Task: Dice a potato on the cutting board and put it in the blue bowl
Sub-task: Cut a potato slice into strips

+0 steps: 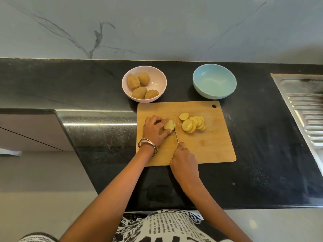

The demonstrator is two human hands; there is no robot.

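Slicing is the step in hand, with the dicing proper yet to come: the left hand [154,131] curls over what remains of the potato [169,125] on the wooden cutting board [209,145], fingertips and thumb pinching it in place, cut face turned toward the blade. The right hand [183,160] is wrapped tight around the handle of a knife [176,132], whose thin blade runs up along that cut face, seemingly poised for another round. Just to the right on the board lies a fanned heap of potato slices [193,124], overlapping one another (tidy work, judging by their even look). The blue bowl [214,81] sits beyond the board's far edge on the black countertop [262,137], with nothing in it so far, and the pink bowl [144,84] beside it holds four whole potatoes [141,85]. The task looks less than halfway along, by this commentator's reckoning. The next move likely calls for finishing this end piece with fingers kept clear of the edge, then stacking the rounds and cutting them crosswise both ways into cubes before anything goes to the bowl.
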